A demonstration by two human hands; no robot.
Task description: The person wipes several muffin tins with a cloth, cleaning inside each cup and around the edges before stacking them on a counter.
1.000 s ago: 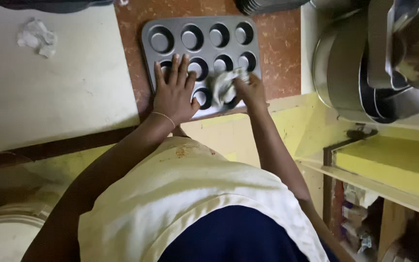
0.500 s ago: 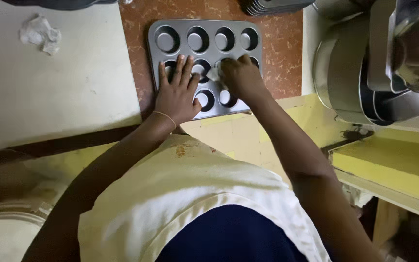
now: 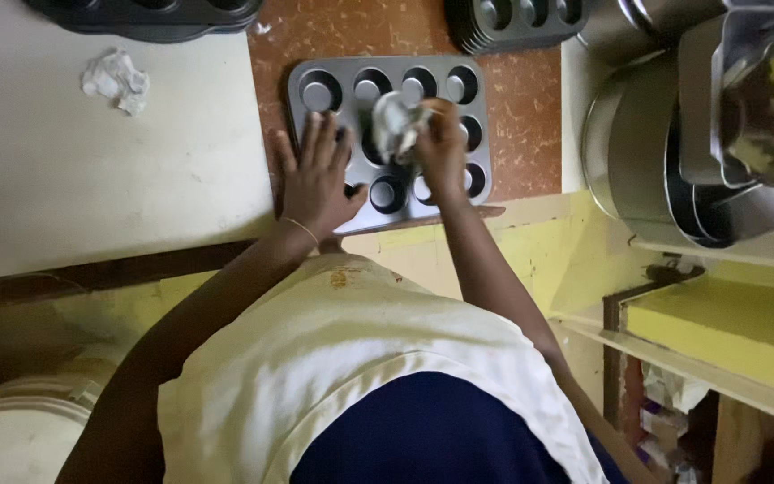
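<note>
Currently: muffin tray [image 3: 387, 90] lying flat on the reddish-brown part of the bench [image 3: 521, 134], near edge close to the bench's front lip. Left hand [image 3: 315, 179] spread flat, palm down, pressing on the tray's left side, fingers splayed over the cups there; gripping nothing, only bracing. Right hand [image 3: 441, 148] closed around a crumpled wad of paper [image 3: 396, 124], wad held against a cup in the middle rows. Risks, judged from this layout: tray sitting near the front lip, so a hard push toward the body could slide it off the edge, unless the bracing hand keeps its weight down; a lighter press from that hand could let the tray skate on the smooth surface. Wad looks soft and ragged, so shreds could tear off and stay in the cups. Corner cups at the far row easy to skip, being farthest from the wiping hand. Stacked metal bowls [image 3: 665, 152] just beside the tray's right side; a wide elbow swing could knock them. Second crumpled paper [image 3: 116, 79] lying well apart on the pale bench top, other dark trays [image 3: 512, 20] at the far edge, neither in the way. Whether the cups are greased, cannot tell.
</note>
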